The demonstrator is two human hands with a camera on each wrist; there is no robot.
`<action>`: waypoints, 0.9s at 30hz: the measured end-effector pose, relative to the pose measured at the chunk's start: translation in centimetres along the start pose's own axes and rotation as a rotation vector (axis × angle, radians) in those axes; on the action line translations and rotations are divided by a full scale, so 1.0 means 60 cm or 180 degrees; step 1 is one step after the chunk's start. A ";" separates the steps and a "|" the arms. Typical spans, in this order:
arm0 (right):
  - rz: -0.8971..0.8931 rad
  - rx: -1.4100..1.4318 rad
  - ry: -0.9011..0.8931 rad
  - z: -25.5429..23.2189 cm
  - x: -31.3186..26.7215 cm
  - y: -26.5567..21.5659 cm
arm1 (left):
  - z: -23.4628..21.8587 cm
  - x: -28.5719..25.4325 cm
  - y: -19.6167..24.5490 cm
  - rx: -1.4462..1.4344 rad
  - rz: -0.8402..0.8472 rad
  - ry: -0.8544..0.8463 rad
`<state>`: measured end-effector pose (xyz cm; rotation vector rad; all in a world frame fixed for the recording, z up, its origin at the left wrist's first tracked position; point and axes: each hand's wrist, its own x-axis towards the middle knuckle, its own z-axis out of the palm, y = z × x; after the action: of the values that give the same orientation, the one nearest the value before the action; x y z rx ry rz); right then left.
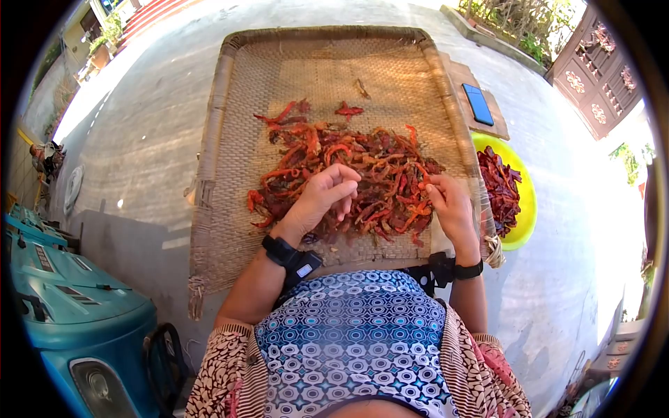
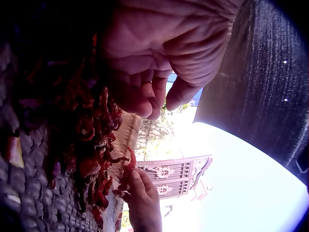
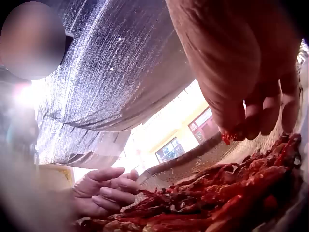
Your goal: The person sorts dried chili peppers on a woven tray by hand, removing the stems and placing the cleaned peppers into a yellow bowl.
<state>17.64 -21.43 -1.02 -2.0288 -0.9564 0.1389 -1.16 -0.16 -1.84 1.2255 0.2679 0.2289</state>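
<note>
Right hand [image 1: 451, 209]: thumb and fingertips pinched on a small red pepper [image 3: 228, 138], at about 3 o'clock on the pepper pile [image 1: 362, 167]. Left hand [image 1: 324, 198]: fingers loosely bent and apart, nothing visible in them, over the pile's 8 o'clock side. Pile sits in the woven tray [image 1: 334, 33], lower-middle, leaving bare weave toward 12.

Step looks like piece-by-piece handling. My take:
- Light fingertip pinch; pieces look wrinkled and soft, may tear or smear if squeezed.
- Lift straight up, clear of tangled neighbours. If one snags, left hand presses the neighbours down while right eases it free.
- Turn the piece once in the light before letting go; the left wrist's side of the pile is shaded.
- Don't rake. Pieces overlap, dragging will mat them further.
- Spread thick spots toward 12.
- Yellow bowl [image 1: 531, 209] at 3 o'clock, just outside the rim, carries darker pieces; keep sleeves and wrist straps off both. Phone [image 1: 477, 104] at 2 o'clock: avoid with sticky fingers.
</note>
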 end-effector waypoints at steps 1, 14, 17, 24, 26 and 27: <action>-0.0269 -0.0025 -0.0079 0.005 -0.004 -0.013 | 0.002 0.000 0.000 0.0060 -0.0002 -0.0005; -0.0338 0.1147 -0.0888 0.060 -0.026 -0.090 | -0.003 0.004 -0.008 0.0414 -0.0044 -0.0111; 0.0136 0.1609 -0.1610 0.052 -0.030 -0.087 | 0.002 0.001 -0.005 0.0490 -0.0134 -0.0271; 0.0385 0.2048 -0.0940 0.044 -0.018 -0.039 | 0.005 -0.006 0.010 0.0050 0.0171 0.0108; 0.0587 0.2459 -0.0441 0.011 -0.003 -0.018 | -0.006 0.001 0.006 -0.0177 0.0703 0.0908; 0.0691 0.2661 -0.0185 -0.006 0.002 -0.006 | -0.015 0.005 0.001 -0.0291 0.0965 0.1306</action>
<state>17.66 -21.44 -0.50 -1.3393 -0.5610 0.6099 -1.16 0.75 -2.10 1.1180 0.4208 0.7518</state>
